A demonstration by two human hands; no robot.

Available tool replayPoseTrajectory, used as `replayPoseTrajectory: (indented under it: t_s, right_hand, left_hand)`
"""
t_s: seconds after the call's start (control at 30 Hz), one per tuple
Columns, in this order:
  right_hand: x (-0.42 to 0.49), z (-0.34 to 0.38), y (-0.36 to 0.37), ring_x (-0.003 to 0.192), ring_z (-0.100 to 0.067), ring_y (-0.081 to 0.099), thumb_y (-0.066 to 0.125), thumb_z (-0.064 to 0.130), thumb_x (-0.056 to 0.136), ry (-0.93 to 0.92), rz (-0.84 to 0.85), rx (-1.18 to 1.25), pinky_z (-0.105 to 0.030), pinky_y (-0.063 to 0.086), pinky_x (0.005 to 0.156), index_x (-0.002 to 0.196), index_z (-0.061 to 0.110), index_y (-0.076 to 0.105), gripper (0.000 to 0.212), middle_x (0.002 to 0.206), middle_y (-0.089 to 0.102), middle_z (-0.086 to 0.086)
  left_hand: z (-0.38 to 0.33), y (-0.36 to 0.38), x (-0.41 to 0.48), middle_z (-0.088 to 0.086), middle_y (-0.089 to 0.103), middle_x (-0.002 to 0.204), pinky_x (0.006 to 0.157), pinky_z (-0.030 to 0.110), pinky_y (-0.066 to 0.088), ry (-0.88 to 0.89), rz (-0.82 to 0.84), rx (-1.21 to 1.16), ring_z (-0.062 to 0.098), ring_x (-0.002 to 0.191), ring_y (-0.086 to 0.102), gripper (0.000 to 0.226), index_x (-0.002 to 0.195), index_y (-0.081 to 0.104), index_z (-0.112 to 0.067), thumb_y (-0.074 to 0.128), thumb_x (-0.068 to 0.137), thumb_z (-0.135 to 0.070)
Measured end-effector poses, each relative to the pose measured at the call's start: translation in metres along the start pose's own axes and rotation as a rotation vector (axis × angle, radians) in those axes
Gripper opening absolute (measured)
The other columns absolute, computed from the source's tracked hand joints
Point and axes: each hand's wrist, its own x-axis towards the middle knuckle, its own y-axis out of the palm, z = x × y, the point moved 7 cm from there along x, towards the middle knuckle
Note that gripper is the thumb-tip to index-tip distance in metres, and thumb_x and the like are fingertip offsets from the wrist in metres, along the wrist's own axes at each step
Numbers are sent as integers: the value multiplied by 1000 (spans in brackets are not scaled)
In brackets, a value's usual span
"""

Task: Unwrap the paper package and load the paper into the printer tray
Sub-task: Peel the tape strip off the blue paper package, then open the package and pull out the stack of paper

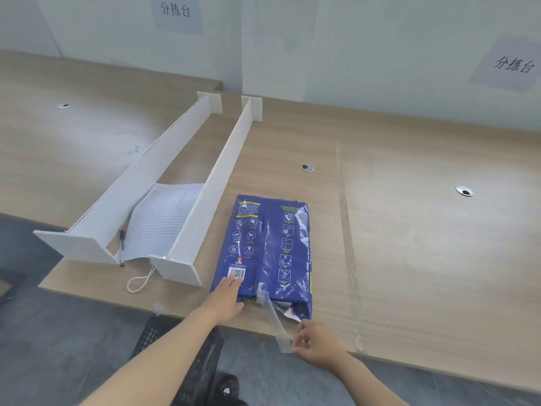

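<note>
A blue wrapped paper package (268,250) lies flat on the wooden table (409,230), near its front edge. My left hand (225,300) rests flat on the package's near left corner, fingers spread by the barcode. My right hand (317,342) pinches a strip of clear tape (276,320) that runs from the package's near end down past the table edge. The wrapper's near end is partly torn, with white showing inside. No printer or tray is in view.
Two long white dividers (205,194) stand left of the package, with a lined sheet (164,221) and a pen (121,238) between them. A white cord loop (140,281) lies at the front edge. A black crate (181,356) sits on the floor below.
</note>
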Motion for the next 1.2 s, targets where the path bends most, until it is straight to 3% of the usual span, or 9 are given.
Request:
replayPoseTrajectory:
  t_s: [0.13, 0.27, 0.4, 0.47, 0.6, 0.8, 0.93, 1.07, 1.2]
  right_hand:
    - [-14, -27, 1, 64, -4, 48, 64, 16, 80, 170, 55, 85, -8, 34, 57, 66, 8, 71, 18, 64, 48, 12]
    - [-20, -56, -18, 36, -4, 24, 63, 16, 83, 339, -103, 137, -21, 19, 43, 40, 25, 31, 55, 37, 24, 9]
    - [-20, -72, -43, 43, -9, 35, 61, 22, 86, 505, -214, 157, -17, 27, 41, 48, 21, 52, 40, 43, 35, 3]
    - [-15, -72, -54, 53, -15, 42, 62, 22, 85, 508, -283, 125, -25, 31, 52, 53, 17, 50, 34, 50, 43, -1]
    - [6, -47, -70, 82, -15, 52, 63, 12, 83, 306, -415, 127, -19, 35, 73, 84, 11, 64, 1, 88, 61, -6]
    - [60, 22, -45, 123, -17, 42, 63, 23, 86, -12, -213, -62, -23, 33, 105, 129, 17, 47, 46, 132, 45, -2]
    - [85, 42, -21, 142, -17, 21, 61, 31, 86, -15, -101, -191, -34, 22, 118, 145, 21, 27, 68, 154, 24, -1]
    - [97, 46, 2, 148, -24, -4, 58, 32, 89, 55, 12, -329, -52, 3, 119, 149, 22, 13, 76, 161, 1, 0]
    - [99, 43, 12, 147, -31, -10, 46, 25, 96, 69, 33, -514, -57, 3, 118, 150, 19, 2, 69, 160, -9, -7]
  left_hand:
    - [0, -2, 1, 7, 12, 160, 120, 39, 22, 6, -8, -10, 26, 147, 11, 63, 148, 16, -11, 48, 95, -23]
    - [-3, -8, 2, 7, 34, 150, 114, 37, 34, 26, -42, -20, 25, 138, 32, 58, 144, 26, -11, 51, 93, -20]
    - [-1, -12, 5, 6, 41, 144, 107, 40, 43, 6, -65, -17, 25, 131, 41, 53, 141, 30, -11, 50, 93, -21]
    - [-1, -15, 7, 6, 45, 139, 102, 41, 46, 2, -83, 14, 25, 127, 44, 47, 136, 34, -13, 50, 93, -22]
    - [-2, -22, 11, 6, 39, 145, 107, 38, 42, 23, -168, 103, 24, 131, 39, 52, 138, 33, -15, 54, 92, -24]
    - [-6, -9, 23, 6, -2, 161, 121, 40, 19, 73, -97, 248, 31, 148, 1, 77, 150, 10, -19, 55, 91, -36]
    - [-5, 3, 34, 7, -10, 161, 121, 43, 11, 91, -31, 391, 34, 147, -7, 82, 151, 1, -19, 52, 90, -42]
    - [0, 11, 38, 9, -13, 160, 121, 45, 8, 84, -35, 455, 35, 146, -10, 80, 150, -2, -19, 51, 93, -36]
    - [2, 14, 40, 12, -13, 160, 121, 46, 11, 95, -53, 512, 38, 146, -7, 74, 150, -4, -18, 46, 96, -24]
